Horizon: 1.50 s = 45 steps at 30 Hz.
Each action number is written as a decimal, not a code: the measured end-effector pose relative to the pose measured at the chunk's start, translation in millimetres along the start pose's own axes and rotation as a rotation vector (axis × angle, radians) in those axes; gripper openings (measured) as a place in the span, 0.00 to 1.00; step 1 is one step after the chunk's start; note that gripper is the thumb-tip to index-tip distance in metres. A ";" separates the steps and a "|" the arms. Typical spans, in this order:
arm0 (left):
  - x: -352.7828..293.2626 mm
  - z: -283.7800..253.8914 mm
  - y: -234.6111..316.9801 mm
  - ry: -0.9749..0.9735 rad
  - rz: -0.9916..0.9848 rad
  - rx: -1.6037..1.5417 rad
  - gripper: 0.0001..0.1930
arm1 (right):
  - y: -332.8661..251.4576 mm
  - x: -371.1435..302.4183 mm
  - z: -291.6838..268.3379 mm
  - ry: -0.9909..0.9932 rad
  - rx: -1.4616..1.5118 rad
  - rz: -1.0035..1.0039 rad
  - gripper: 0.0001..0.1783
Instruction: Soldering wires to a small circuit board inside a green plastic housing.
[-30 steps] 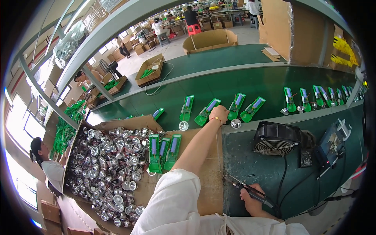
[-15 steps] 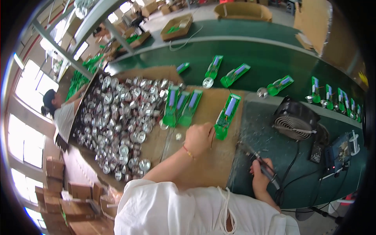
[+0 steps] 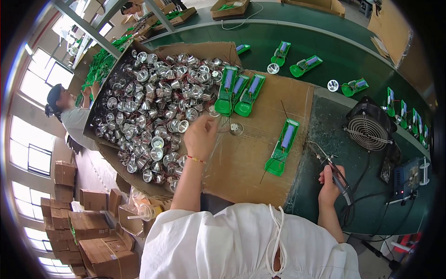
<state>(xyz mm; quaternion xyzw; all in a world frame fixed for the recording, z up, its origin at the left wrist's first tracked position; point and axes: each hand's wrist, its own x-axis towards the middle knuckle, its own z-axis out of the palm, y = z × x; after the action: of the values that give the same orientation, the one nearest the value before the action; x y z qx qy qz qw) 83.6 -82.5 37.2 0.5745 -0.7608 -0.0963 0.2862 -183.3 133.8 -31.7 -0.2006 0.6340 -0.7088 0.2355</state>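
Note:
My left hand (image 3: 200, 137) is over the right edge of a box of silvery lamp reflectors, fingers curled together. What they hold, if anything, is hidden. Close to its fingertips are a reflector (image 3: 213, 111) and another small round reflector (image 3: 236, 129), which lies face down on the cardboard. My right hand (image 3: 329, 185) grips a soldering iron (image 3: 341, 184) by its handle, its tip pointing up and left. Between the hands lies an open green lamp housing (image 3: 281, 151) with a purple-blue cell, a circuit board and thin dark wires sticking out.
The reflectors fill a large cardboard box (image 3: 160, 46) at left. Green housings (image 3: 250, 95) lie beside it, others (image 3: 306, 66) along the green belt (image 3: 209, 38). At right stand a black fan (image 3: 368, 131) and a soldering station (image 3: 405, 180). A person (image 3: 69, 114) works beyond the box.
My left hand has left the green housing and moved left to the box's edge. My right hand still holds the soldering iron. The whole view has shifted.

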 end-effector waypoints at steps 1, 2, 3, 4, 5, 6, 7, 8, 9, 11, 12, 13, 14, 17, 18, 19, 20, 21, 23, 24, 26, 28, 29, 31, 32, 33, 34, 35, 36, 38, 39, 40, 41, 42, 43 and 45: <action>-9.9 3.5 14.1 -0.127 -0.134 0.015 0.11 | 1.9 -0.4 -2.6 0.013 0.006 -0.005 0.08; -15.4 10.8 8.4 -0.142 -0.117 0.070 0.16 | 1.8 -0.4 -1.3 0.009 0.011 -0.005 0.08; -17.8 18.5 5.0 -0.138 -0.118 0.074 0.16 | 1.6 -0.5 -0.4 -0.016 0.026 -0.003 0.08; -17.5 29.3 8.2 -0.169 -0.089 0.154 0.17 | 2.4 0.5 -1.5 -0.029 0.031 -0.002 0.08; -17.1 35.4 10.1 -0.198 -0.061 0.235 0.18 | 2.8 1.4 0.0 -0.031 0.021 -0.009 0.08; -17.3 35.2 9.2 -0.295 -0.104 0.163 0.14 | 3.8 0.3 -0.6 -0.023 0.015 -0.008 0.08; -17.6 36.6 5.4 -0.303 -0.096 0.160 0.14 | 4.4 -0.3 -0.8 -0.032 -0.002 -0.003 0.08; -19.9 38.4 -1.7 -0.358 0.061 0.043 0.11 | 4.5 -0.5 -0.3 -0.041 -0.019 0.005 0.08; -24.0 37.9 -3.8 -0.420 0.217 -0.077 0.08 | 2.1 -1.0 0.2 -0.034 -0.006 0.001 0.08; -27.1 29.3 -9.5 -0.460 0.318 -0.127 0.07 | -0.3 -1.2 -1.9 -0.022 -0.007 0.007 0.08; -28.4 22.8 -7.8 -0.475 0.412 -0.169 0.07 | -1.0 -0.5 -0.9 -0.031 0.004 0.002 0.08; -33.2 18.9 -2.4 -0.431 0.358 -0.252 0.08 | -1.8 -0.5 -0.4 -0.030 0.000 -0.004 0.08; -37.6 18.6 0.6 -0.438 0.356 -0.251 0.08 | -2.2 -0.3 -1.0 -0.027 -0.001 0.003 0.08; -40.8 21.1 4.5 -0.327 0.044 -0.358 0.07 | 2.3 -0.5 -0.9 -0.023 0.005 0.005 0.09; -38.8 17.8 8.9 -0.323 -0.060 -0.325 0.09 | 2.4 -0.6 -1.6 -0.023 -0.005 0.004 0.09; -37.0 16.1 12.1 -0.319 -0.162 -0.291 0.11 | 2.5 -0.5 -2.3 -0.023 -0.015 0.002 0.09; -36.1 17.3 14.7 -0.324 -0.160 -0.290 0.11 | 2.7 -0.3 -2.4 -0.019 -0.016 0.005 0.09; -37.0 19.4 18.1 -0.418 -0.135 -0.227 0.12 | 2.4 -0.5 -2.0 -0.029 -0.008 0.000 0.09; -39.3 26.0 31.0 -0.529 -0.004 -0.036 0.14 | 1.6 -1.2 -2.4 -0.036 -0.002 -0.003 0.09; -41.9 32.6 32.6 -0.530 -0.004 -0.035 0.14 | 0.5 -1.6 -2.1 -0.040 -0.012 -0.011 0.08; -46.5 45.7 29.8 -0.488 0.075 -0.143 0.12 | -1.9 -3.7 -2.4 -0.042 -0.022 -0.020 0.07; -50.1 48.0 29.2 -0.541 -0.012 -0.349 0.11 | -1.3 -4.9 -3.2 -0.036 -0.024 -0.029 0.07; -52.9 48.9 28.9 -0.585 -0.108 -0.553 0.10 | -1.6 -5.6 -3.1 -0.025 -0.027 -0.028 0.07; -61.1 44.8 39.2 -0.628 -0.164 -0.568 0.09 | -4.6 -8.8 -5.3 -0.044 0.010 -0.052 0.09; -63.1 43.0 45.6 -0.660 -0.221 -0.578 0.08 | -7.2 -12.6 -6.2 -0.061 0.021 -0.060 0.09; -65.4 41.2 50.9 -0.668 -0.226 -0.579 0.08 | -12.6 -18.2 -5.9 -0.107 0.008 -0.083 0.10; -68.0 40.5 56.8 -0.667 -0.259 -0.617 0.09 | -18.6 -23.6 -5.3 -0.154 -0.005 -0.105 0.10; -71.1 41.6 60.4 -0.666 -0.294 -0.653 0.09 | -23.4 -28.9 -4.5 -0.198 -0.010 -0.107 0.10; -72.9 45.6 60.7 -0.674 -0.297 -0.654 0.09 | -25.0 -32.8 -1.4 -0.238 -0.015 -0.113 0.10; -76.5 53.2 59.5 -0.567 -0.127 -0.566 0.09 | -28.1 -38.1 5.3 -0.313 -0.040 -0.093 0.10; -76.6 54.7 61.9 -0.575 -0.127 -0.566 0.09 | -25.5 -38.6 7.0 -0.308 -0.043 -0.089 0.10; -75.6 54.8 65.4 -0.576 -0.137 -0.548 0.09 | -20.8 -37.9 9.1 -0.295 -0.059 -0.077 0.09; -75.1 54.8 68.3 -0.576 -0.147 -0.531 0.09 | -17.3 -37.5 11.1 -0.282 -0.076 -0.066 0.09; -75.5 54.4 70.1 -0.579 -0.149 -0.529 0.09 | -16.3 -37.4 13.4 -0.259 -0.062 -0.042 0.09; -76.0 54.0 71.6 -0.560 -0.110 -0.517 0.09 | -16.7 -37.3 15.4 -0.258 -0.063 -0.039 0.09; -76.0 52.7 72.8 -0.543 -0.073 -0.503 0.09 | -17.4 -36.7 18.3 -0.277 -0.059 -0.061 0.09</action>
<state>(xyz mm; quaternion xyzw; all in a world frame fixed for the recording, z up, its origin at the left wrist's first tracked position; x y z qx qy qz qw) 8.6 1.9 4.0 0.4664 -0.7405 -0.4395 0.2024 -144.4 142.2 -11.9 -0.3223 0.6096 -0.6623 0.2931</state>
